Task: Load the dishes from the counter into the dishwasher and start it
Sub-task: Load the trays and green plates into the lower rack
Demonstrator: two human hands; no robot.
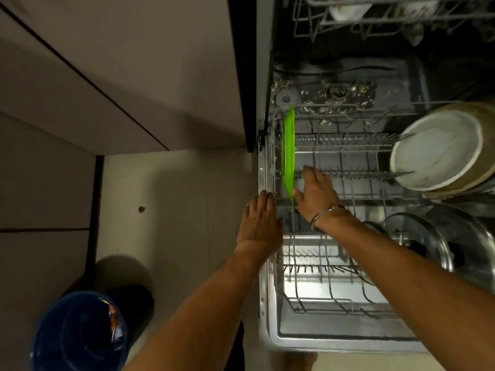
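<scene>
A green plate [288, 151] is seen standing on edge at the left end of the pulled-out lower rack [345, 153] of the dishwasher [270, 311], just right of the frame's centre. The right hand [314, 194] is laid against the plate's lower edge, with the thumb touching the rim and the fingers stretched almost straight over the rack's tines; nothing is gripped by it. A metal bangle [320, 216] is worn on that wrist. The left hand [258, 219] is held flat with its fingers straight and close together, its fingertips resting on the left rim of the rack, just beside the plate's lower end.

At the right edge of the frame, a large white plate [434, 151] with a brownish rim is leaned among the tines of the same rack, well apart from the green one. Below it, toward the lower right, steel lids [439, 245] with dark knobs are stacked in the rack. Food scraps are scattered on the tub floor [334, 95] behind the rack. The upper rack [375, 20] is seen at the top right, with pale crockery in it that is too blurred to name. The open dishwasher door [334, 336] is lying flat at the bottom of the frame. A dark blue bucket [80, 333] is stood on the pale floor [174, 210] at the lower left.
</scene>
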